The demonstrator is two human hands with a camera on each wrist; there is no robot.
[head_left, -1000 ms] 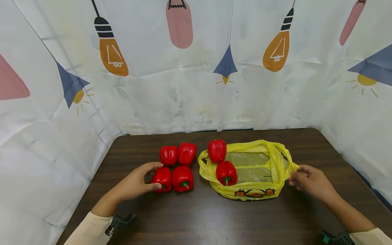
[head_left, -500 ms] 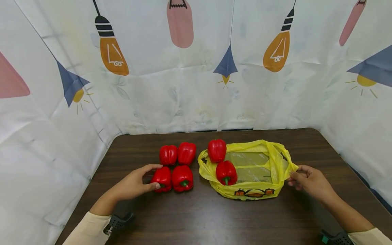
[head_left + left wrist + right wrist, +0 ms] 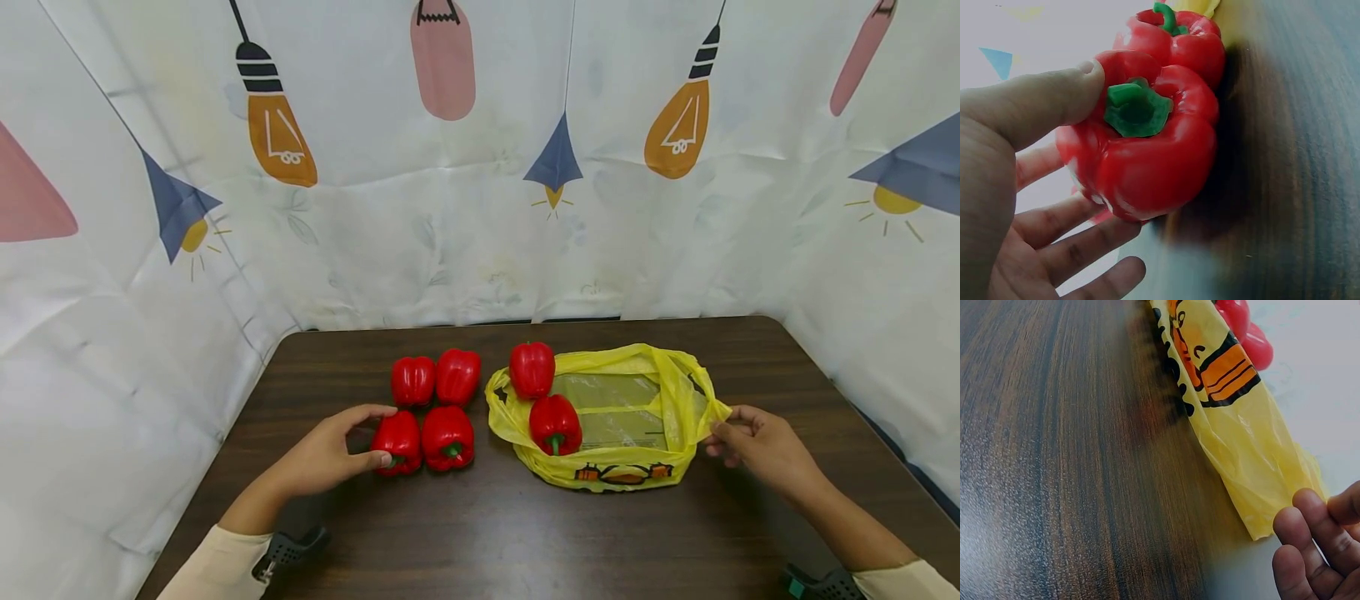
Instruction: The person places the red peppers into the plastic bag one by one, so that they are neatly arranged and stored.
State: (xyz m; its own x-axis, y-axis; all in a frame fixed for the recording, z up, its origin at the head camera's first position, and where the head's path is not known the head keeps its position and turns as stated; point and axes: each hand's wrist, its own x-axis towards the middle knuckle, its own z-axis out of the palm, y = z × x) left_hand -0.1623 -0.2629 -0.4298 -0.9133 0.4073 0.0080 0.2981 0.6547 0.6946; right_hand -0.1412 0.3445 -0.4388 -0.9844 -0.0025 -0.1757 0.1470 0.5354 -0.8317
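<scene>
My left hand (image 3: pixel 330 454) spans the near-left red bell pepper (image 3: pixel 397 443), thumb on its near side and fingers on its far side. In the left wrist view, the thumb lies beside the green stem (image 3: pixel 1138 109) and fingertips reach under the body. Right beside it sits another red bell pepper (image 3: pixel 447 437), with two more, a left one (image 3: pixel 412 381) and a right one (image 3: pixel 457 377), behind. A yellow plastic bag (image 3: pixel 558 471) lies open-mouthed to the right, two bell peppers at its left side. My right hand (image 3: pixel 761 446) pinches the bag's right edge between thumb and fingers.
All of this stands on a dark wood-grain table (image 3: pixel 480 542). Inside the bag is a flat greenish panel (image 3: pixel 618 408). A white patterned curtain (image 3: pixel 450 233) hangs behind the table and along both sides. Dark straps circle both wrists.
</scene>
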